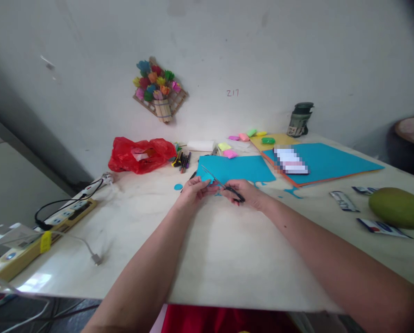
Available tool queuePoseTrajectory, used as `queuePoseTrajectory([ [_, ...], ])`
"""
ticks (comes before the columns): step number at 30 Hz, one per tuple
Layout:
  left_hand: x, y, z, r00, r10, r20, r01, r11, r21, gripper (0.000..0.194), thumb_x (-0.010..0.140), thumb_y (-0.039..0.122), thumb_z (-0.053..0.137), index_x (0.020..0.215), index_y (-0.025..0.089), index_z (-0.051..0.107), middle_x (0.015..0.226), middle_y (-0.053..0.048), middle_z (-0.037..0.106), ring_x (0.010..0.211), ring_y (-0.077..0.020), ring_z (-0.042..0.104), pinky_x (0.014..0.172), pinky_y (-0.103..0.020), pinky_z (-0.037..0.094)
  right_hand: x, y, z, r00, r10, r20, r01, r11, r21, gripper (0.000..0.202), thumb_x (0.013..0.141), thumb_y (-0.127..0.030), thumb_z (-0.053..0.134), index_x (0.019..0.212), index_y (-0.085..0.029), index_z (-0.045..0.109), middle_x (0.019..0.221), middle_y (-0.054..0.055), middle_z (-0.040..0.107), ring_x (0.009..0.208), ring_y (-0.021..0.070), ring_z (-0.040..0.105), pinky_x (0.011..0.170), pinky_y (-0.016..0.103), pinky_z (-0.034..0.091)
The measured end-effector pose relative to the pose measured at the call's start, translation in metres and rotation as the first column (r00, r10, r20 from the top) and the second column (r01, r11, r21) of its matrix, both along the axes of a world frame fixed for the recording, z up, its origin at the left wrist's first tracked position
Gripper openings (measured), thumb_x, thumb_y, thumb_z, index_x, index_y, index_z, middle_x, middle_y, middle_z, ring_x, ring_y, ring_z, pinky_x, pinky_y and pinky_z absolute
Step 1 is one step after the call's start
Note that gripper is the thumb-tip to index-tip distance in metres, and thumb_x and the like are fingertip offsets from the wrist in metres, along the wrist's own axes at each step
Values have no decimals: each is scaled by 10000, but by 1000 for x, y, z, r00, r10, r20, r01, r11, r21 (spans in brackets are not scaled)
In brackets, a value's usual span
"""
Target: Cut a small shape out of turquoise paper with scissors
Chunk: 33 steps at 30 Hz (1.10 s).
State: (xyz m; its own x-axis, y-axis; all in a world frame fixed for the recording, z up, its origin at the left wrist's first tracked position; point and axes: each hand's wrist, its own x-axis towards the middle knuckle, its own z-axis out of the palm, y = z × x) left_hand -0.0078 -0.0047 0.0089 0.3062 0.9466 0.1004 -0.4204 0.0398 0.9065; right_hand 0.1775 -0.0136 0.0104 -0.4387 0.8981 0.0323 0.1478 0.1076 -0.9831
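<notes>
My left hand [195, 191] pinches a small piece of blue paper [207, 175] near the middle of the table. Black-handled scissors [235, 194] are in my right hand [244, 192], their blades pointing up and left across the small piece. Just behind both hands lies a larger blue sheet [243, 168], its near edge cut unevenly. A blue paper disc [178, 187] rests left of my left hand. Thin blue scraps [293, 192] lie to the right of my right hand.
A red plastic bag [140, 156], markers [185, 162] and a power strip [68, 217] are on the left. Colored clay packets [230, 153] sit behind the sheet. At right are a phone [292, 161] on stacked paper, a green bottle [299, 120] and a green fruit [399, 208].
</notes>
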Motion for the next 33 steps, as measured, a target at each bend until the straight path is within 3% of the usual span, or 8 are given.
queuePoseTrajectory([
  [14,-2,1,0,999,-42,-28,41,999,-18,178,671,212,679,769,107,575,809,-119,692,740,-246,666,725,-365,500,1,2,-2,1000,0,25,-1,1000,19,289,658,-410,651,730,-148,552,465,-47,499,352,49,403,339,175,313],
  [19,-4,2,1,998,0,-55,-2,999,-47,220,647,250,694,752,123,548,756,-96,682,679,-233,664,689,-361,510,2,2,-1,996,-6,84,5,1000,8,307,639,-415,657,768,-150,571,462,-52,498,346,56,407,333,181,315],
  [25,-5,1,1,998,39,-47,-37,999,35,208,628,227,710,683,138,530,677,-16,638,654,-166,637,729,-351,502,2,4,-3,994,30,100,-34,999,38,358,565,-417,707,766,-157,566,474,-70,482,362,49,377,345,185,291],
  [33,-7,2,1,997,49,-60,-46,998,39,219,619,226,720,690,140,532,687,-12,638,626,-163,632,718,-359,495,1,2,-2,996,1,92,-13,991,130,399,486,-399,757,729,-148,564,516,-80,466,460,49,368,419,190,271],
])
